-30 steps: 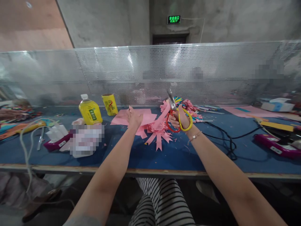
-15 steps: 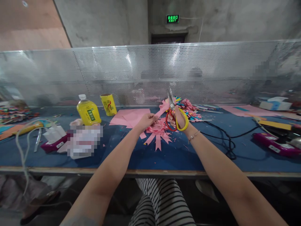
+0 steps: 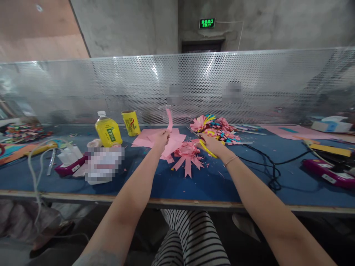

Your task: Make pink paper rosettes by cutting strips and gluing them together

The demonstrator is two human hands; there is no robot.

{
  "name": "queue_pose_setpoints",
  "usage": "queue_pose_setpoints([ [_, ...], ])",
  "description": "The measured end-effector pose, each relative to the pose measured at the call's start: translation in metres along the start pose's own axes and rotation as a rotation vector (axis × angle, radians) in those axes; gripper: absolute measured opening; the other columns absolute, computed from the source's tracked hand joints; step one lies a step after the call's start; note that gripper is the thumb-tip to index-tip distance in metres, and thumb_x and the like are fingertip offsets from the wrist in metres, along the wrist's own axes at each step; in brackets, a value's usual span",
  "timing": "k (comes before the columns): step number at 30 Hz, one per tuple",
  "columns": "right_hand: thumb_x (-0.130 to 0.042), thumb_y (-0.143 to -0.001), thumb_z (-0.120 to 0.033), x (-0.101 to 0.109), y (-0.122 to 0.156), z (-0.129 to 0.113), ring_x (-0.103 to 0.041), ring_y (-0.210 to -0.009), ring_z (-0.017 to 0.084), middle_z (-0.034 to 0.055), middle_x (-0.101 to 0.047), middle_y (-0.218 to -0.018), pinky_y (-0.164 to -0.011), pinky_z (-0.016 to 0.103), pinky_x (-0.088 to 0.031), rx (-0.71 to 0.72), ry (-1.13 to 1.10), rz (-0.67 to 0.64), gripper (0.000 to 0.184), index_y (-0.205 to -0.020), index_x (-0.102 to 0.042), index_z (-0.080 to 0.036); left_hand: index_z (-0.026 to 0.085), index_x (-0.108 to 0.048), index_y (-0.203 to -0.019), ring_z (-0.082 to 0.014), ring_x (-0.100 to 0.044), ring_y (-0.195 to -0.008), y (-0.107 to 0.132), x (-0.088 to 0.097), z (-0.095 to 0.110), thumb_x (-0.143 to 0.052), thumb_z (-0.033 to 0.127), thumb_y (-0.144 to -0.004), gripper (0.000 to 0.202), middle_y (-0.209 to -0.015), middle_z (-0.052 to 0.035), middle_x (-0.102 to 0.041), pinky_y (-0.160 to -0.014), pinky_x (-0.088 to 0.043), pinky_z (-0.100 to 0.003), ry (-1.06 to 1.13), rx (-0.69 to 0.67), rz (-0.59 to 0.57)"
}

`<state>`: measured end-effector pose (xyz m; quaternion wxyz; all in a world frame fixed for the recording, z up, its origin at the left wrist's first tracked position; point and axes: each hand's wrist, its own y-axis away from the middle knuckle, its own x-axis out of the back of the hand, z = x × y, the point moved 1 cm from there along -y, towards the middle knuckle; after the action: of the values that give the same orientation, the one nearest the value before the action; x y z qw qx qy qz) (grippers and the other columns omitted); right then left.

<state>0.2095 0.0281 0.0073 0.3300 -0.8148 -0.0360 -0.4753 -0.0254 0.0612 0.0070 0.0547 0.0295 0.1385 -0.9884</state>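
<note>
Between the fingers of my left hand (image 3: 163, 138) a narrow pink paper strip (image 3: 169, 119) stands upright, its upper end curling over. Pink paper sheets (image 3: 144, 137) lie under and around that hand. My right hand (image 3: 212, 145) is closed around scissors (image 3: 206, 148) with yellow showing on the handle; the blades point up and left, low over the table. Below and between both hands lies a pink paper rosette (image 3: 187, 150) with notched ribbon tails fanning toward me. Just past my right hand sits a heap of pink, yellow and blue paper flowers (image 3: 219, 127).
A yellow liquid bottle (image 3: 108, 131) and a yellow can (image 3: 131, 123) stand at left, behind a purple device (image 3: 70, 166). Black cable (image 3: 273, 166) and another purple device (image 3: 328, 173) lie at right. A perforated metal screen (image 3: 133, 88) borders the table's back.
My left hand has moved left, away from the rosette, with the strip now raised. The scissors have tipped down from upright and my right hand has lowered over them.
</note>
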Motion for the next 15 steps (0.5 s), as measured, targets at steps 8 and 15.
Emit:
queue_pose_setpoints([
  [8, -0.043, -0.081, -0.040, 0.005, 0.005, -0.022, -0.056, -0.090, 0.023, 0.0137, -0.060, -0.102, -0.077, 0.032, -0.040, -0.015, 0.086, -0.148, 0.035, -0.106, -0.049, -0.016, 0.013, -0.050, -0.070, 0.0000, -0.022, -0.033, 0.007, -0.009, 0.007, -0.052, 0.031, -0.070, 0.017, -0.045, 0.0087, -0.031, -0.034, -0.013, -0.015, 0.076, -0.089, -0.129],
  [15, -0.044, -0.079, -0.042, 0.015, 0.009, -0.040, -0.058, -0.079, 0.021, 0.0088, -0.062, -0.091, -0.072, 0.032, -0.044, -0.042, 0.040, -0.152, 0.031, -0.097, -0.052, -0.018, 0.016, -0.037, -0.056, -0.0006, -0.020, -0.036, 0.020, -0.021, 0.010, -0.052, 0.038, -0.072, 0.031, -0.046, 0.0076, -0.029, -0.036, -0.013, -0.017, -0.070, -0.119, -0.305],
])
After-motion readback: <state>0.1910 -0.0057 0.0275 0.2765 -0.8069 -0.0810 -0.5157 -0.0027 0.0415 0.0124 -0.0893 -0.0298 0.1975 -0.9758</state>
